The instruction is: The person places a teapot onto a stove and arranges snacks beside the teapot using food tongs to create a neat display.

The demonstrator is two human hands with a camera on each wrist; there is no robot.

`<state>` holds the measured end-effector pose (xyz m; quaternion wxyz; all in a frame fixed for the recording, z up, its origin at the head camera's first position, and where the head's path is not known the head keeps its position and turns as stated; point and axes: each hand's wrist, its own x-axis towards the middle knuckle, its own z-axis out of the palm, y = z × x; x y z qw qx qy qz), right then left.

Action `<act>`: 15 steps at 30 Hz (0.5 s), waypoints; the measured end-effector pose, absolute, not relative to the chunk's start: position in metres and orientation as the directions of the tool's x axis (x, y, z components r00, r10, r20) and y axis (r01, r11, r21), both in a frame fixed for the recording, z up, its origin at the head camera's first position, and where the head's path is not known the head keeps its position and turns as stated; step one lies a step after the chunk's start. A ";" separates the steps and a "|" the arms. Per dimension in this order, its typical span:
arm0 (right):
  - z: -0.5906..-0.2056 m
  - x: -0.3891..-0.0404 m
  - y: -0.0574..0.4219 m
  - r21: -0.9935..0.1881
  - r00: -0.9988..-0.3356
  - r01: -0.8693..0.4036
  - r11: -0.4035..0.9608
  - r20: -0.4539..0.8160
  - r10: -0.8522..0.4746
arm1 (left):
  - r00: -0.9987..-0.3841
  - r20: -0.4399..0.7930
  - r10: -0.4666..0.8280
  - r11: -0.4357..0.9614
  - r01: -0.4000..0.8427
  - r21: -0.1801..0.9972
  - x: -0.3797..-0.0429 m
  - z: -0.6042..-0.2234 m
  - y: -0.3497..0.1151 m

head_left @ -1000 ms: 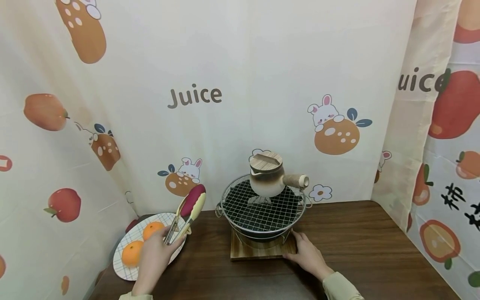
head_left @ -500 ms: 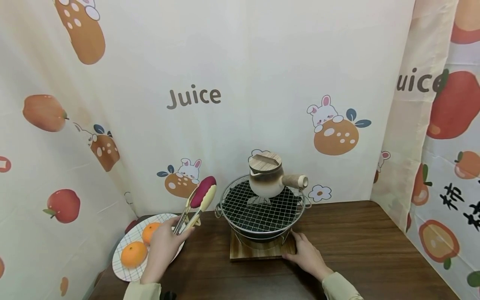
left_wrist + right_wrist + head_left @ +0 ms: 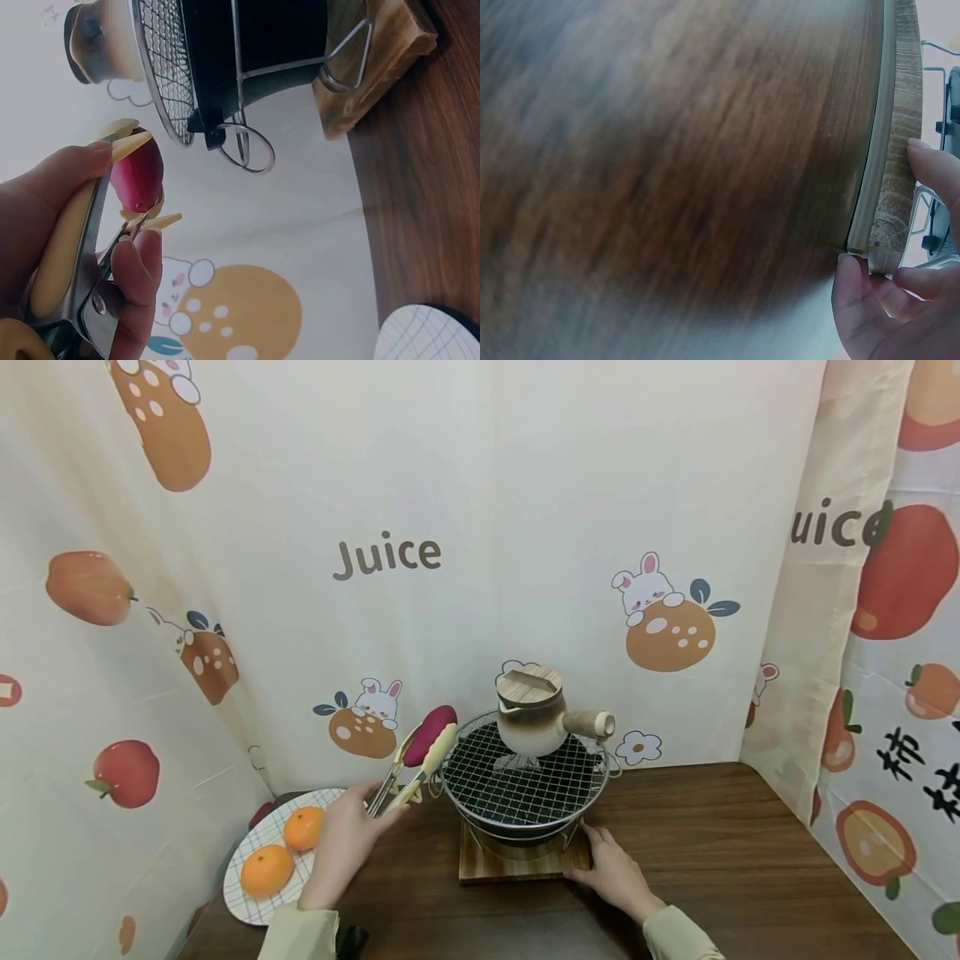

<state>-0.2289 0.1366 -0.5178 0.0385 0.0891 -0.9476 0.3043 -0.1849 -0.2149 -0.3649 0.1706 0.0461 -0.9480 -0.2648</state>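
Note:
My left hand (image 3: 348, 835) holds a pair of metal tongs (image 3: 86, 247) with cream tips, raised between the plate and the grill. Between the tips sits a magenta oval (image 3: 139, 176) that looks like a sweet potato; in the head view it is close to the grill's left rim. The round grill (image 3: 525, 789), topped with wire mesh, stands on a square wooden board (image 3: 513, 867). My right hand (image 3: 618, 872) grips the board's right front corner, thumb on top and fingers at the lower edge. A clay teapot (image 3: 532, 731) with a wooden lid and side handle rests on the mesh.
At the left, a white checked plate (image 3: 251, 906) holds two oranges (image 3: 267, 871). The grill's ring handle (image 3: 255, 148) sticks out on its left side. A printed curtain (image 3: 480, 527) hangs close behind the dark wooden table (image 3: 720, 843).
My left hand has moved right and slightly up, bringing the tongs and the magenta oval from over the plate's edge to the grill's left rim. The right hand stays on the board.

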 end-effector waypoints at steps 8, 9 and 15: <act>-0.520 -0.229 0.138 -0.563 -0.981 -0.193 0.804 0.123 -0.149 | -0.952 0.263 -0.159 0.845 0.006 0.534 -0.190 -0.361 -0.205; -0.520 -0.229 0.138 -0.565 -0.981 -0.192 0.802 0.122 -0.149 | -0.954 0.256 -0.158 0.843 0.005 0.538 -0.191 -0.360 -0.204; -0.519 -0.228 0.138 -0.571 -0.982 -0.189 0.799 0.120 -0.147 | -0.959 0.249 -0.138 0.846 0.017 0.533 -0.196 -0.361 -0.200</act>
